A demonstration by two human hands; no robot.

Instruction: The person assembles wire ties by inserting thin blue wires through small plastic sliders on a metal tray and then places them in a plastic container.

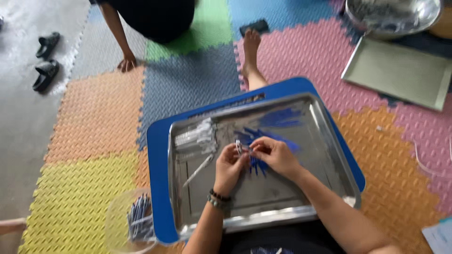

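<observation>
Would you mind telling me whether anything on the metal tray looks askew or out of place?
One clear tube lies alone and slanted on the metal tray, apart from the stacked clear tubes. The blue pieces are loosely fanned. The left hand and right hand pinch a small part.

Soft daylight fills the scene, bright and even, with weak shadows. The steel tray (325,155) shows pale glare near the middle of the frame. The whole picture is slightly blurred, most at the lower edges.

Black sandals (45,60) on grey floor, second steel tray (400,70) on pink mat, phone (254,27) beyond foot
</observation>
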